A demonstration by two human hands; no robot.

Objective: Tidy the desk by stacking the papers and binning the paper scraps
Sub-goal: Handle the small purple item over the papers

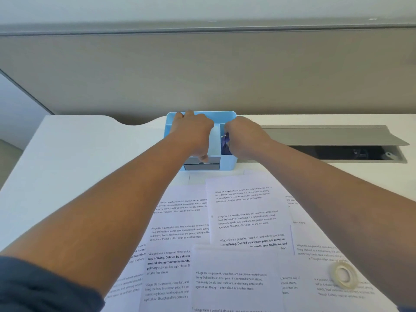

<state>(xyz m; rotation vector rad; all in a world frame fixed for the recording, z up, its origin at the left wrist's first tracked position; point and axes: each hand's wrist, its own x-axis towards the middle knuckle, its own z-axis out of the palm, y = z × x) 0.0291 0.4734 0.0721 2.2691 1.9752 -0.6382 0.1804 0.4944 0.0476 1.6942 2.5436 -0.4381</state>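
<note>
Both arms are stretched out to one light blue organizer (227, 164) at the far edge of the white counter (67, 154). The left hand (193, 131) lies over the organizer's left compartment, fingers curled onto the back rim and thumb down by a dark gray drawer (202, 165) at its front. The right hand (244, 136) sits over the right compartment, fingers curled around something dark blue (225, 145); what it is, I cannot tell.

Just in front of the organizer, the papers (236, 255) are spread loose and overlapping, at least six white printed sheets at mixed angles, unstacked. Each repeats one paragraph: "Village life is a peaceful, close-knit, and nature-connected way of living. Defined by a slower pace, it is centered around strong community bonds, local traditions, and primary activities like agriculture. Though it offers clean air and less stress". Some copies are partly bold.

One roll of clear tape (343, 275) rests on the sheets, well in front and right of the organizer. Right of the organizer, one gray hatch (326, 134) stands open in the counter.
</note>
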